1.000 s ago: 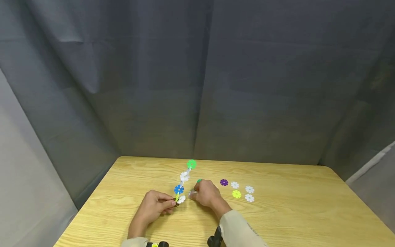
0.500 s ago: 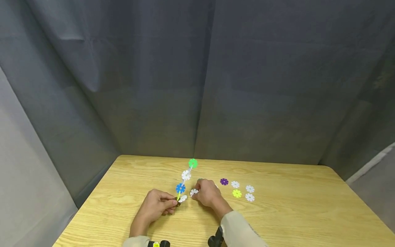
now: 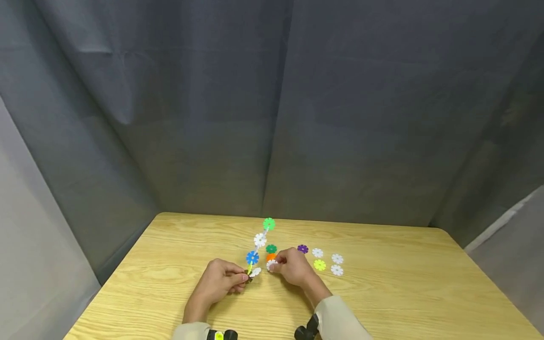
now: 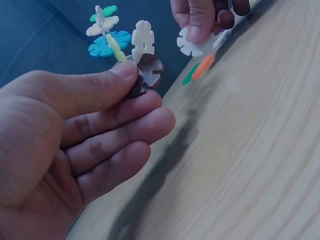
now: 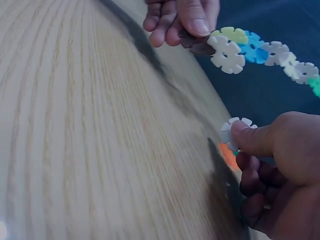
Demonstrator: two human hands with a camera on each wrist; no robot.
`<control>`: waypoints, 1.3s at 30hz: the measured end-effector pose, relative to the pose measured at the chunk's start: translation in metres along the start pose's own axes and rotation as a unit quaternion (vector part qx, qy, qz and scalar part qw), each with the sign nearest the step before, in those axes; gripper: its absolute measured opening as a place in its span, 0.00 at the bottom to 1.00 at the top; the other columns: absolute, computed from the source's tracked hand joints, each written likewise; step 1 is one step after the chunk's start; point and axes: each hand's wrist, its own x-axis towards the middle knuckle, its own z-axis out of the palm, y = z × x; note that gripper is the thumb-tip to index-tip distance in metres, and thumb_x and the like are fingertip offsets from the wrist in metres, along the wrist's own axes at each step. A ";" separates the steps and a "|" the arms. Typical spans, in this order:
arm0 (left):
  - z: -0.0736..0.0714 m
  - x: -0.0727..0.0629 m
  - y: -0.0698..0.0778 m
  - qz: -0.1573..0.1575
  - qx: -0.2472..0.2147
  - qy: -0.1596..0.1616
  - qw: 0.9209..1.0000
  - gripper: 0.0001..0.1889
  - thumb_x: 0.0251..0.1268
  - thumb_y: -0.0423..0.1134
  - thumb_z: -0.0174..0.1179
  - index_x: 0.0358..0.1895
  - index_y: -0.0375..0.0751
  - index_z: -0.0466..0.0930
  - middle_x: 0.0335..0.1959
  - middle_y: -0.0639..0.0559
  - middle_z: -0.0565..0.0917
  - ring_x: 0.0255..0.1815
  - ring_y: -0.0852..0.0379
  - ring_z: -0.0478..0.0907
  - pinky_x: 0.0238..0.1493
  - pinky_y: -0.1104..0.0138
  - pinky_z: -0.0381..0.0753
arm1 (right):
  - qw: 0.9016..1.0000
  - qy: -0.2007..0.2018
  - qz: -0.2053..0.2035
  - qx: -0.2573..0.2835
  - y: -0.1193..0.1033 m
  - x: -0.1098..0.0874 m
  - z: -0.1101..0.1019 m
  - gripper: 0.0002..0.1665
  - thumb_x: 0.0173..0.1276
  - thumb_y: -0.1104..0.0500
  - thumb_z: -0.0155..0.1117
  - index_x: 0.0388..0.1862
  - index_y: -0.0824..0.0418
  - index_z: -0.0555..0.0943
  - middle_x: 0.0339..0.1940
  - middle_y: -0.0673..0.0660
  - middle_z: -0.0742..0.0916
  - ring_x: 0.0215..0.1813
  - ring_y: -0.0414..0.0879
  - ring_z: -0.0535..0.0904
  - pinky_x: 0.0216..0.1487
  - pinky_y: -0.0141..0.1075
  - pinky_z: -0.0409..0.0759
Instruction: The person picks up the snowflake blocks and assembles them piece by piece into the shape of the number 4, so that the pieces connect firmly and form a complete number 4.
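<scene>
Thumb and fingers of my left hand (image 3: 221, 282) pinch a brown notched disc (image 4: 150, 72) at the near end of a chain of interlocking plastic discs. A yellow disc (image 4: 116, 48) and a white disc (image 5: 228, 54) join it there. Beyond them the chain runs through a blue disc (image 3: 252, 257) and several white ones to a bright green disc (image 3: 269, 224). To the right, my right hand (image 3: 293, 267) pinches a loose white disc (image 5: 228, 132), apart from the chain. Behind it on the table are an orange disc (image 3: 271, 257), partly hidden, and a dark green disc (image 3: 271, 248).
Right of my right hand, a purple disc (image 3: 302, 249), a yellow-green disc (image 3: 319, 265) and several white discs (image 3: 337, 270) lie flat on the wooden table (image 3: 425, 283). A dark curtain (image 3: 361, 118) hangs behind the table's far edge.
The white disc in my right hand has come into fuller view, and the orange and dark green discs now show behind it. My left hand and the chain have shifted slightly right.
</scene>
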 end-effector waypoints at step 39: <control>0.026 0.017 0.001 0.010 -0.010 -0.010 1.000 0.05 0.62 0.31 0.69 0.35 0.31 0.88 0.26 0.41 0.87 0.26 0.48 0.85 0.28 0.60 0.85 | 0.978 0.005 0.048 0.204 -0.002 -0.024 -0.018 0.08 0.70 0.62 0.66 0.34 0.66 0.84 0.23 0.50 0.78 0.26 0.43 0.69 0.23 0.30 0.67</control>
